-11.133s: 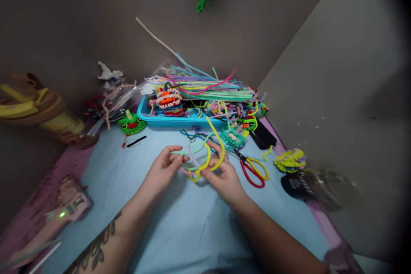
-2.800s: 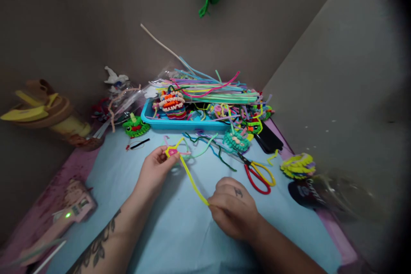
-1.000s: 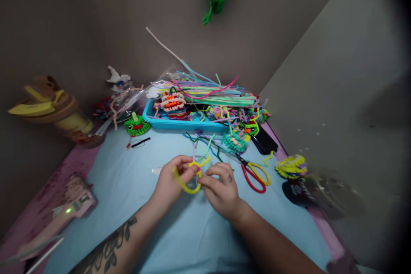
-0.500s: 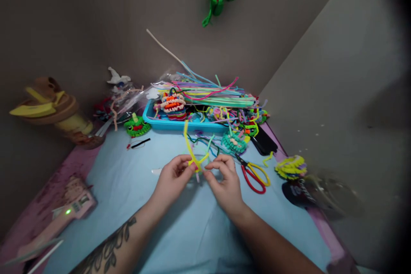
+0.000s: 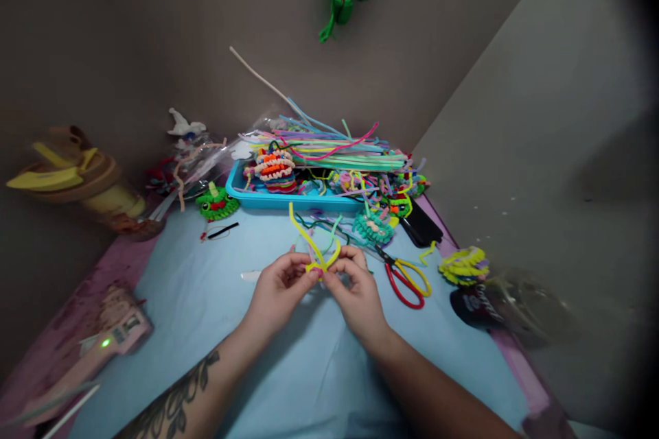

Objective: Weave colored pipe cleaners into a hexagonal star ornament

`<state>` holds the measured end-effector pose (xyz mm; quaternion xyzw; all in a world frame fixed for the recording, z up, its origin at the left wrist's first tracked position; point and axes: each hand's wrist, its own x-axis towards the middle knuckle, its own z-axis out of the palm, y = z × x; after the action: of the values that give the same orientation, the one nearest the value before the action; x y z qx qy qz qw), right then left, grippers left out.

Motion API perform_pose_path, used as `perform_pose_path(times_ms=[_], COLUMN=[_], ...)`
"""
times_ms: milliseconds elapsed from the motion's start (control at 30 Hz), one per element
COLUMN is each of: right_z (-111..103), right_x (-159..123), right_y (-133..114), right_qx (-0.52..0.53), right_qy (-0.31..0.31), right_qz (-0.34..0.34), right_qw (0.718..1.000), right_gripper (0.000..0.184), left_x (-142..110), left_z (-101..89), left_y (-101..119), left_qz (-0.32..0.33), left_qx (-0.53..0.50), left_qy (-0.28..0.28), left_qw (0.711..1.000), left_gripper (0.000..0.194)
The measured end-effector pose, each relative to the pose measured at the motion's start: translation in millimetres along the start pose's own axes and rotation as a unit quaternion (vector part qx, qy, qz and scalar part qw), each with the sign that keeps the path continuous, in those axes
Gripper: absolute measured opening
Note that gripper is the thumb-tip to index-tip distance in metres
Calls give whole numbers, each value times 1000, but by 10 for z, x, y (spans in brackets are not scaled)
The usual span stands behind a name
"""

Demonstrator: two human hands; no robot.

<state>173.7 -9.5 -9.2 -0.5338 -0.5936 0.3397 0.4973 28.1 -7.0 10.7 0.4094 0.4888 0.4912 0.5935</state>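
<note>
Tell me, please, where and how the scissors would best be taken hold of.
Probably by the red handle and yellow handle, with the right hand coming from the near side: the scissors lie with both loops toward the person, while the blades point away, toward the teal piece.

Partly formed chenille-stem piece (image 5: 320,265), pinched between the fingers of the left hand (image 5: 278,290) and the right hand (image 5: 360,296), on the near side of the blue tray (image 5: 257,200). A small bright pink patch (image 5: 318,273) at its core is bordered by yellow stem; one long yellow end (image 5: 305,236) slants toward the tray, its tip overlapping the tray's front wall in view, while another yellow length bends into a curve. Thin mint-green and pale lilac strands bow loosely on its tray-facing side.
</note>
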Motion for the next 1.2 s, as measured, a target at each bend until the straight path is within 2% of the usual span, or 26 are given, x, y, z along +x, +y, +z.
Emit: perform_pose_path(times_ms=[200, 300, 400, 467, 600, 667, 733, 833, 1000, 1100, 1200], right_z=[1, 5, 5, -5, -41, -51, -48, -33, -35, -49, -58], right_x=[-17, -7, 0, -5, -23, -28, -29, -23, 7, 29, 49], right_y=[-23, -2, 28, 42, 33, 15, -1, -8, 18, 40, 67], right_qx=[55, 28, -18, -42, -109, -152, -178, -170, -104, -58, -11], right_qy=[6, 1, -4, 12, 60, 47, 31, 30, 8, -26, -17], right_qz=[-3, 5, 7, -16, -108, -141, -154, -137, -71, -32, 5], right_qw=[998, 1000, 1000, 999, 986, 977, 971, 975, 992, 997, 1000], right_gripper=[14, 15, 8, 3, 14, 19, 13, 3, 6, 14, 22], left_x=[-16, -6, 11, 16, -9, -27, -37, -36, -28, -28, -27], left_z=[42, 35, 1, -26, -65, -71, -69, -62, -72, -82, -90], left_y=[-7, -1, 13, 20, 11, -3, -20, -38, -25, 0, 12], left_qz=[-17, -12, 12, 33, 80, 102, 112, 108, 94, 90, 104], left_qx=[-15, -5, 27, 70, 185, 229, 243, 217, 200, 207, 208], left_qy=[-9, -7, 3, 20, 42, 34, 23, 4, -22, -47, -49], left_qw=[1000, 1000, 1000, 997, 979, 967, 963, 970, 975, 973, 972], left_gripper=[25, 23, 19, 19, 23, 24, 23, 21, 22, 25, 30])
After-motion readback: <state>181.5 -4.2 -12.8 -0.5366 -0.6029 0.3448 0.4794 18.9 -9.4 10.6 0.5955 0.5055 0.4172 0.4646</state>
